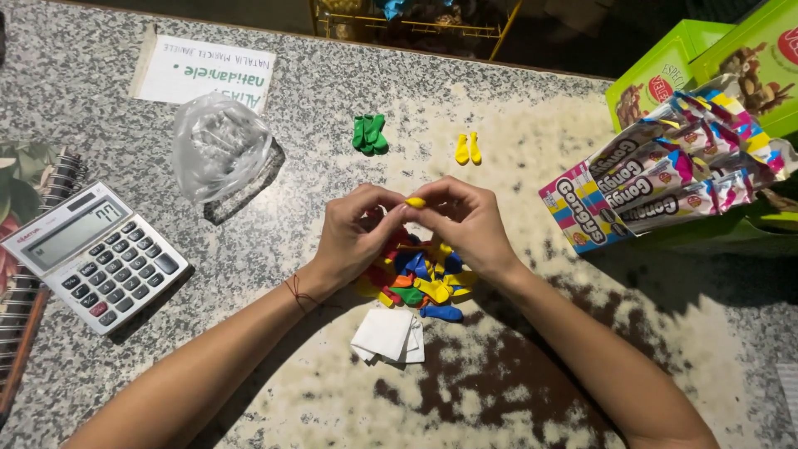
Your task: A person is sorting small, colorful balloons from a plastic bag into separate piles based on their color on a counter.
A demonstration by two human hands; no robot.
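My left hand (pixel 353 237) and my right hand (pixel 465 220) meet over a heap of mixed-colour uninflated balloons (pixel 420 287) on a speckled stone counter (pixel 515 141). Together their fingertips pinch one yellow balloon (pixel 415 202) just above the heap. Farther back lie a small group of green balloons (pixel 369 135) and two yellow balloons (pixel 468 149), set apart from each other. A few folded white paper slips (pixel 387 337) rest just in front of the heap.
A grey calculator (pixel 93 254) lies at the left over a spiral notebook (pixel 33 249). A crumpled clear plastic bag (pixel 218 145) and a white printed card (pixel 208 73) sit at the back left. Colourful snack packets (pixel 657 179) and green boxes (pixel 706 66) crowd the right.
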